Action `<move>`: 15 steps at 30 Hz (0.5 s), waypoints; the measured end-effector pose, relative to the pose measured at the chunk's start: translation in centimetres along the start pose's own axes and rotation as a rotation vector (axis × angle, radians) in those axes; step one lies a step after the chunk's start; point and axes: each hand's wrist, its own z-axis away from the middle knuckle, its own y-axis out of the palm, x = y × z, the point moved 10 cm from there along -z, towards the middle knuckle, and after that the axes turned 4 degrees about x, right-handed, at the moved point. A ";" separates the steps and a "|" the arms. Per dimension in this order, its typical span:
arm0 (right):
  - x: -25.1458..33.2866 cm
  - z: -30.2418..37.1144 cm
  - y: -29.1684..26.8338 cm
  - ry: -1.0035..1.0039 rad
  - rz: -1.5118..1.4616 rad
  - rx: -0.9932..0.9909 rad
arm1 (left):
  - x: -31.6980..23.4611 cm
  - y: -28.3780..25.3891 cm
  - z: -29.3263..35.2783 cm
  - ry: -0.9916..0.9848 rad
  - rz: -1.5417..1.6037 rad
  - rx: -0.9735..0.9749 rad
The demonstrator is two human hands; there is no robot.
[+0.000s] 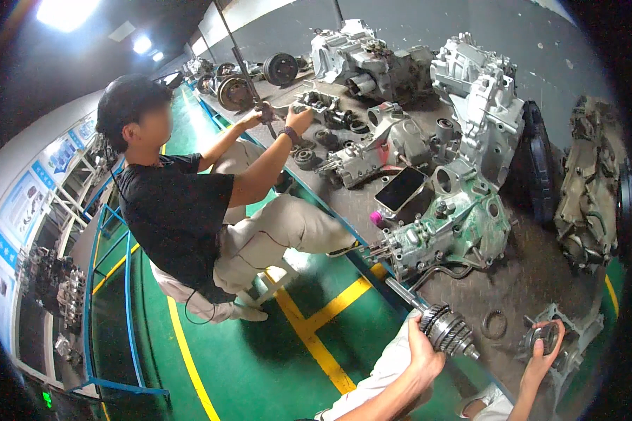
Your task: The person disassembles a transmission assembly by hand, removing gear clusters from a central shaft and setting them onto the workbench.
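A gear shaft [446, 327], a long metal rod with several toothed gears stacked near one end, lies slantwise at the bench edge. My left hand [424, 356] is closed on its geared end, while the bare rod points away to the upper left. My right hand [542, 356] grips a dark metal ring [531, 339] between thumb and fingers. Beneath and beside that hand is an open grey metal housing [576, 342], partly hidden by it. Between my hands a thin dark ring [494, 323] lies flat on the bench.
Beyond the shaft stands a green-stained gearbox housing [463, 228], with a phone [400, 189] behind it. Larger castings [481, 105] line the bench's far side. To the left a seated co-worker [182, 203] handles metal parts [316, 105]. A blue railing [91, 309] edges the green floor.
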 end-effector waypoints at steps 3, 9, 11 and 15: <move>-0.1 0.0 -0.1 0.012 0.008 0.000 | 0.1 -0.3 0.2 0.001 -0.011 -0.034; -0.8 -0.1 0.1 -0.004 -0.053 0.043 | 0.1 -0.8 -0.6 -0.003 0.008 -0.002; -0.8 -0.1 -0.3 0.002 -0.019 0.006 | 0.2 -0.8 -0.5 0.001 0.012 -0.001; -1.3 0.0 -0.6 0.012 -0.102 -0.026 | 0.1 -0.1 -0.1 0.015 0.007 -0.020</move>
